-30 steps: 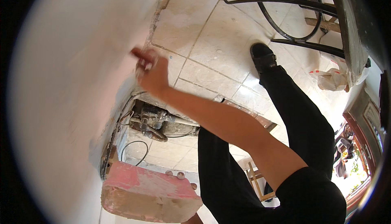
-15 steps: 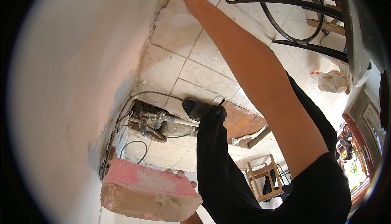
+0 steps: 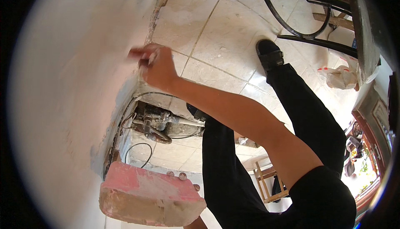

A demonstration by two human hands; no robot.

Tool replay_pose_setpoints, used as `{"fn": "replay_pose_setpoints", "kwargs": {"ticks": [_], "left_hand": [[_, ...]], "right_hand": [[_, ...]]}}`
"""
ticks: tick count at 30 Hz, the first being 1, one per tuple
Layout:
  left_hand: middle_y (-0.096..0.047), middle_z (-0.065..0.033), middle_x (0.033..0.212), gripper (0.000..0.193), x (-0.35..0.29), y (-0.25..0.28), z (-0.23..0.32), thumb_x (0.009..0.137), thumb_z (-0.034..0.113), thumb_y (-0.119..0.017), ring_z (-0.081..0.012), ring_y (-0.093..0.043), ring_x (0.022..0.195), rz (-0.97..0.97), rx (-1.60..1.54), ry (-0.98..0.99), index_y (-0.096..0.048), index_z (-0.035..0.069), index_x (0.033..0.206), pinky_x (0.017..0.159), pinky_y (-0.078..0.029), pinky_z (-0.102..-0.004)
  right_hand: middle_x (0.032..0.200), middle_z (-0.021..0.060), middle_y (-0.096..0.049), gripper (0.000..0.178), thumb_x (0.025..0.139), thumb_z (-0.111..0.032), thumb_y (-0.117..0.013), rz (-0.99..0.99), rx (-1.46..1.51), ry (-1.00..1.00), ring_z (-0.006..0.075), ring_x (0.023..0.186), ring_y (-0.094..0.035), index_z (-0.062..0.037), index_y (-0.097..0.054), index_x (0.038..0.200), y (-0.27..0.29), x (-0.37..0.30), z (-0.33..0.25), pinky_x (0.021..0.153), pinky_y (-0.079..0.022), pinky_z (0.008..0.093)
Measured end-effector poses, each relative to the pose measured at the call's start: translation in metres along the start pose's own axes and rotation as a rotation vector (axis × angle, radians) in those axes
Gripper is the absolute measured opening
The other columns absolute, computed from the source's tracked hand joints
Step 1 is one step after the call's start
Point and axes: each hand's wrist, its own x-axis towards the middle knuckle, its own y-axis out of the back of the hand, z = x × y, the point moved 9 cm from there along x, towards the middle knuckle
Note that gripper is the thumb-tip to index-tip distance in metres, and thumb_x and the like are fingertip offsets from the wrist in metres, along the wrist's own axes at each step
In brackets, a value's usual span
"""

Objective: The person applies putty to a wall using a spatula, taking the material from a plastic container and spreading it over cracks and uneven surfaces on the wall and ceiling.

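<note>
My left hand (image 3: 182,176) grips a pink plastic tub (image 3: 137,181) at the lower left; only fingertips show over its edge. Pale beige paste (image 3: 150,207) coats much of the tub. My right hand (image 3: 160,64) is close to the wall (image 3: 79,83), above the floor's edge. Its fingers are curled and blurred by motion, around a reddish-brown shape too smeared to name. The wall surface is whitish and pinkish, with bluish patches low down near the cable.
An opening in the tiled floor (image 3: 208,68) holds dark pipes and a valve (image 3: 150,120). A black cable (image 3: 125,118) runs along the wall base. Black metal furniture legs (image 3: 291,31) and a plastic bag (image 3: 341,78) lie to the right. A wooden stool (image 3: 266,183) stands lower down.
My right hand has swung from the top of the view down and left to the wall. My right leg now shows on the tiles. The tub has barely shifted.
</note>
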Motion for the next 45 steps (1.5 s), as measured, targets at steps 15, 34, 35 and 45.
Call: {"fn": "replay_pose_setpoints", "kwargs": {"ticks": [15,34,35,45], "left_hand": [[-0.048,-0.0095,0.121,0.042,0.003,-0.039,-0.021,0.086,0.042,-0.040,-0.0307,-0.042,0.108,0.063,0.157,0.104,-0.048,0.015,0.117,0.096,-0.026,-0.0540],[-0.048,-0.0100,0.118,0.041,0.009,-0.036,-0.018,0.086,0.041,-0.041,-0.0320,-0.042,0.104,0.061,0.143,0.122,-0.048,0.014,0.116,0.094,-0.028,-0.0558],[-0.048,-0.0100,0.118,0.041,0.008,-0.035,-0.019,0.086,0.041,-0.041,-0.0321,-0.042,0.104,0.068,0.141,0.118,-0.048,0.014,0.116,0.094,-0.028,-0.0559],[-0.049,-0.0103,0.116,0.041,0.010,-0.036,-0.022,0.086,0.041,-0.041,-0.0328,-0.042,0.102,0.069,0.144,0.129,-0.049,0.014,0.115,0.093,-0.029,-0.0569]], "right_hand": [[0.076,0.0082,-0.064,0.023,0.070,0.003,-0.052,0.697,-0.455,0.315,0.0175,0.063,-0.058,0.0026,-0.063,0.090,0.093,0.098,-0.070,0.059,-0.046,0.0277],[0.074,0.0022,-0.058,0.013,0.074,0.008,-0.044,0.513,0.078,0.198,0.0111,0.069,-0.051,0.0042,-0.057,0.074,0.117,0.076,-0.021,0.059,-0.042,0.0243],[0.074,0.0023,-0.057,0.012,0.072,0.008,-0.047,0.529,0.212,0.259,0.0102,0.068,-0.050,0.0070,-0.057,0.079,0.120,0.086,-0.036,0.057,-0.042,0.0239],[0.080,0.0025,-0.059,0.022,0.075,0.003,-0.046,0.416,-0.007,0.265,0.0096,0.067,-0.052,0.0039,-0.059,0.093,0.091,0.121,-0.017,0.055,-0.042,0.0221]]}}
